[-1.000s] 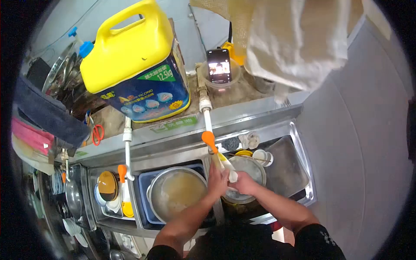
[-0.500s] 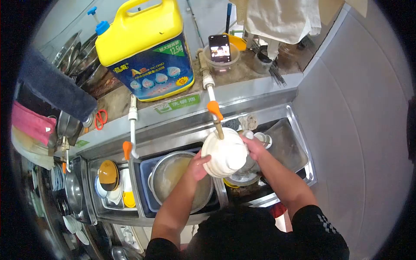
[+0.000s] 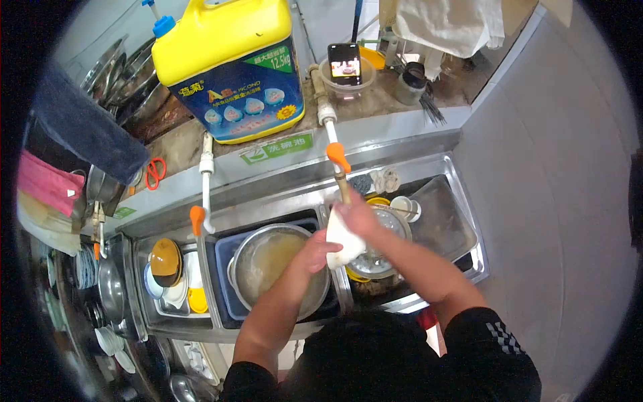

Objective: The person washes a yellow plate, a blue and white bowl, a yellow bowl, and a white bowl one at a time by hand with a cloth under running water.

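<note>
A white dish [image 3: 343, 242] hangs tilted under the faucet [image 3: 339, 161] with the orange handle, above the divider between two sinks. My left hand [image 3: 320, 253] grips its lower left side, fingers closed on the rim. My right hand [image 3: 358, 218] is at its upper right edge, smeared by motion, so its fingers cannot be made out. Left of my left hand, a large metal pot [image 3: 246, 268] of cloudy water sits in a blue tub [image 3: 223, 271]. Below and right of my right hand lies a round metal lid or pan [image 3: 392, 234] in the right sink.
Behind the sinks, a ledge bears a yellow jug [image 3: 221, 40], a phone [image 3: 345, 65] in a plastic tub and a jar [image 3: 411, 85]. The left sink holds a brown bowl [image 3: 166, 261] and dishes. White cups [image 3: 404, 208] and a grey tray [image 3: 442, 221] are in the right sink.
The white dish, seen broad and round before, now shows narrow and tilted. My right hand has moved left and up toward the faucet. The view has shifted slightly.
</note>
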The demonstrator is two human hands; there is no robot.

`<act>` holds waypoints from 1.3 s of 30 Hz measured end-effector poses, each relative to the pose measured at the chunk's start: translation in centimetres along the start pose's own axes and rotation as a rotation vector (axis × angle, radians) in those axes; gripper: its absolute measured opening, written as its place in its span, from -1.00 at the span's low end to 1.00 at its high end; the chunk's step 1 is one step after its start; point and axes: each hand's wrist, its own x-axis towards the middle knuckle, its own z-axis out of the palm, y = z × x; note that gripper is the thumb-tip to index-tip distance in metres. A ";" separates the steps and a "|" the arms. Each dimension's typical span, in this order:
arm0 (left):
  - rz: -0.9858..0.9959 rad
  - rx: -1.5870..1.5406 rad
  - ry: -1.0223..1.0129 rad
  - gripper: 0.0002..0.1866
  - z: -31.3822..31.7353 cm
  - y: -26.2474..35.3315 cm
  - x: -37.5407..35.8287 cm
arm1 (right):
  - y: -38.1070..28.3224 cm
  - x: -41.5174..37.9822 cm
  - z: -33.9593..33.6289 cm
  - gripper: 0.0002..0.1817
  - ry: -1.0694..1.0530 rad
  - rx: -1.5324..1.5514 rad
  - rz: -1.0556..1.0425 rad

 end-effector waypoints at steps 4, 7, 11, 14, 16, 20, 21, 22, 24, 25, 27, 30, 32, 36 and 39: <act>0.046 0.022 0.024 -0.44 1.9 0.1 -0.6 | 5.9 4.7 0.7 -0.45 -0.098 0.066 0.226; 0.082 -0.052 0.086 -0.47 0.2 -0.5 1.0 | 0.5 0.5 1.5 -0.37 -0.029 -0.060 0.014; 0.087 -0.148 0.099 -0.44 -0.4 0.2 1.7 | -0.5 -1.4 2.7 -0.49 0.256 -0.292 -0.499; 0.051 -0.024 0.011 -0.39 0.4 0.6 0.4 | 3.3 3.4 -1.2 -0.56 -0.200 0.129 0.094; 0.038 -0.028 -0.013 -0.39 1.7 1.2 -0.3 | 6.3 5.2 -1.1 -0.59 -0.391 0.252 0.199; 0.072 -0.087 0.044 -0.42 -0.2 0.7 1.2 | 4.3 1.5 3.4 -0.62 -0.020 -0.209 -0.169; 0.058 -0.119 0.049 -0.44 -0.9 0.5 1.9 | 2.9 0.4 4.1 -0.64 0.096 -0.223 -0.268; 0.073 -0.091 0.062 -0.47 -1.9 -0.3 2.8 | 1.5 -0.1 3.2 -0.64 0.097 -0.222 -0.266; 0.043 -0.077 0.069 -0.46 -0.1 0.4 1.9 | -1.0 -1.3 1.5 -0.59 0.182 -0.269 -0.437; 0.016 -0.063 0.078 -0.45 0.5 0.6 1.4 | -0.2 -0.3 0.8 -0.59 0.181 -0.266 -0.432; -0.034 -0.043 0.016 -0.41 1.2 0.0 0.9 | 2.8 3.0 -1.0 -0.53 -0.172 -0.212 0.027; 0.008 -0.031 -0.020 -0.46 1.2 0.2 1.1 | 2.6 2.0 -0.3 -0.49 -0.052 -0.162 -0.136; -0.020 -0.031 0.067 -0.52 0.1 0.3 1.9 | -0.1 -1.3 1.3 -0.54 0.133 -0.139 -0.303; -0.039 0.053 -0.041 -0.50 0.1 0.3 2.2 | 0.7 -0.7 0.7 -0.53 0.008 -0.074 -0.365; -0.026 0.069 -0.003 -0.44 1.9 -0.2 1.8 | 1.8 1.9 -1.9 -0.59 -0.083 0.323 0.192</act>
